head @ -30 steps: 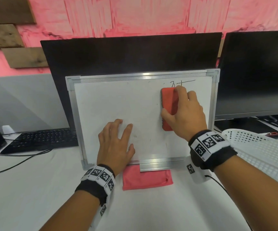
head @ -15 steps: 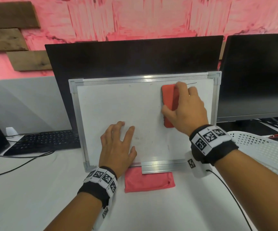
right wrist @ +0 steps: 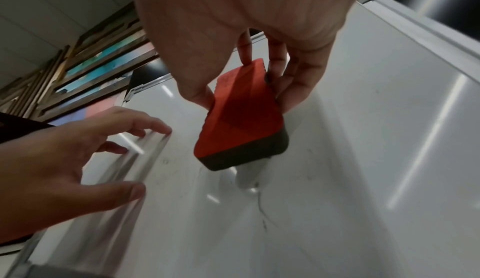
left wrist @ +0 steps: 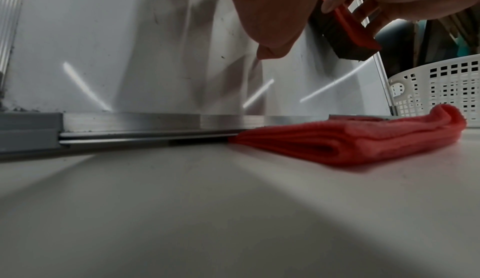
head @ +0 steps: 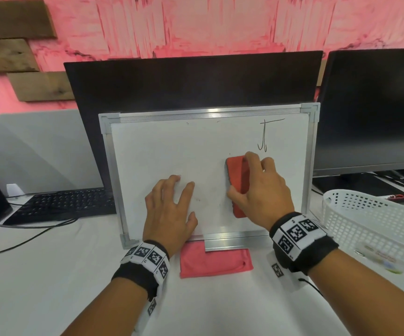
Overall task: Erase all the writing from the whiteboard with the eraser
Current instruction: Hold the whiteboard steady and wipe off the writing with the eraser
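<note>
A metal-framed whiteboard (head: 172, 151) (left wrist: 130, 56) (right wrist: 363, 138) leans upright against a dark monitor. Black marker strokes (head: 265, 135) remain near its top right corner. My right hand (head: 259, 192) (right wrist: 233, 25) grips a red eraser (head: 237, 183) (left wrist: 348, 30) (right wrist: 241, 118) with a dark felt face, held against the lower right of the board, below the strokes. My left hand (head: 169, 209) (right wrist: 64, 159) (left wrist: 259, 5) lies flat with spread fingers on the board's lower middle, steadying it.
A folded red cloth (head: 215, 261) (left wrist: 350, 136) lies on the white table under the board's tray. A white perforated basket (head: 375, 229) (left wrist: 439, 89) stands at the right. A black keyboard (head: 63, 204) and cables lie at the left. A second monitor (head: 370, 107) stands at the right rear.
My right hand has slid the eraser down from the board's top right to its lower right, uncovering the marker strokes above. The left hand has stayed in place.
</note>
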